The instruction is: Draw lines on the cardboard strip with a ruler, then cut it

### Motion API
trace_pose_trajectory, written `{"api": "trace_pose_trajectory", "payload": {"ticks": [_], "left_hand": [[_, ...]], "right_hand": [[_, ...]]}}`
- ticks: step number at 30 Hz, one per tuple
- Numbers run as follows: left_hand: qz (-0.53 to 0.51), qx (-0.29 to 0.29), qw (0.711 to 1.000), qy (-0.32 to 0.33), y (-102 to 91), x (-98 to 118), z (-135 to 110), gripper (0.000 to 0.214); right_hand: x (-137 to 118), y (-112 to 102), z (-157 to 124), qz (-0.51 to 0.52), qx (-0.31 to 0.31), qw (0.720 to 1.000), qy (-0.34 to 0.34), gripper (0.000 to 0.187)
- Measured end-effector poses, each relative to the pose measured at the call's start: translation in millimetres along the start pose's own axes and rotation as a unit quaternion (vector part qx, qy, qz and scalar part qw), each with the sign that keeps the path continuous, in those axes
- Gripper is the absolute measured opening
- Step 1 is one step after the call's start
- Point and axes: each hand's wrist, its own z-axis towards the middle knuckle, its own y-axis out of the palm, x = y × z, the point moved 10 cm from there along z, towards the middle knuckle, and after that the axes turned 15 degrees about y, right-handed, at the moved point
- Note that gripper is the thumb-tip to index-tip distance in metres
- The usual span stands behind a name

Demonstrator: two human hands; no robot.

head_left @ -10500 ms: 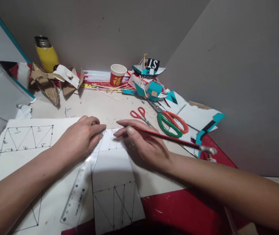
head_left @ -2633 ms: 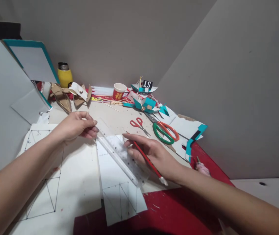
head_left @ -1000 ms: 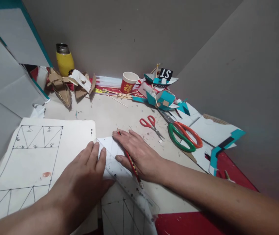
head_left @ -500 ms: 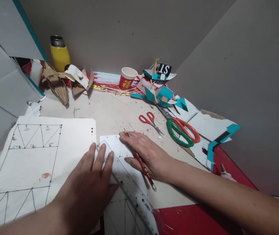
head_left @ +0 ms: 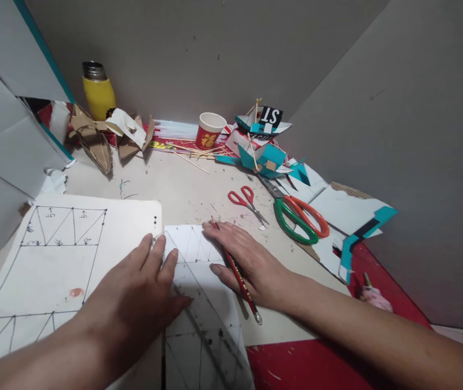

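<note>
My left hand (head_left: 142,292) is on a clear plastic ruler (head_left: 209,342), with its fingers curled over the ruler's upper end and its thumb beside it. The ruler is blurred and slants across a white paper strip (head_left: 199,290) marked with pencil lines and triangles. My right hand (head_left: 247,257) rests on the strip's right side, holding a red and black pencil (head_left: 242,284) against the palm. The pencil's tip points away from me. To the left lies a larger white sheet (head_left: 129,216) with a drawn pattern of triangles, partly covered by my left forearm.
Small red-handled scissors (head_left: 249,203) and large green-and-orange-handled scissors (head_left: 300,219) lie beyond my right hand. At the back stand a yellow bottle (head_left: 99,97), folded cardboard pieces (head_left: 93,146), a red paper cup (head_left: 210,132), thin wooden sticks (head_left: 190,161) and teal paper boats (head_left: 263,160).
My left hand has shifted slightly left, and the ruler has moved left and toward me, uncovering more of the strip's top. My right hand stays nearly in place with the pencil.
</note>
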Motion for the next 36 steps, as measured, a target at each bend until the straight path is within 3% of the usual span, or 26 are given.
{"api": "trace_pose_trajectory", "payload": {"ticks": [4,11,25,31,36], "left_hand": [[-0.071,-0.022,0.997,-0.033,13.6,-23.0,-7.2,0.044],[-0.076,0.066,0.994,-0.048,7.3,-41.9,-18.2,0.047],[-0.073,0.127,0.989,0.010,-0.4,-36.8,-19.7,0.043],[-0.158,0.098,0.982,-0.020,2.9,-43.9,-15.9,0.024],[-0.137,0.137,0.981,-0.005,-9.1,-43.2,-17.7,0.027]], "right_hand": [[0.4,0.7,-1.5,0.001,0.001,1.000,-0.006,0.072],[-0.5,1.1,-1.4,-0.001,-0.006,1.000,-0.002,0.071],[0.0,0.5,-2.3,-0.001,0.014,1.000,-0.017,0.062],[0.3,0.7,-2.9,0.002,0.016,1.000,-0.022,0.063],[0.4,0.7,-2.9,0.001,0.016,1.000,-0.020,0.063]]}}
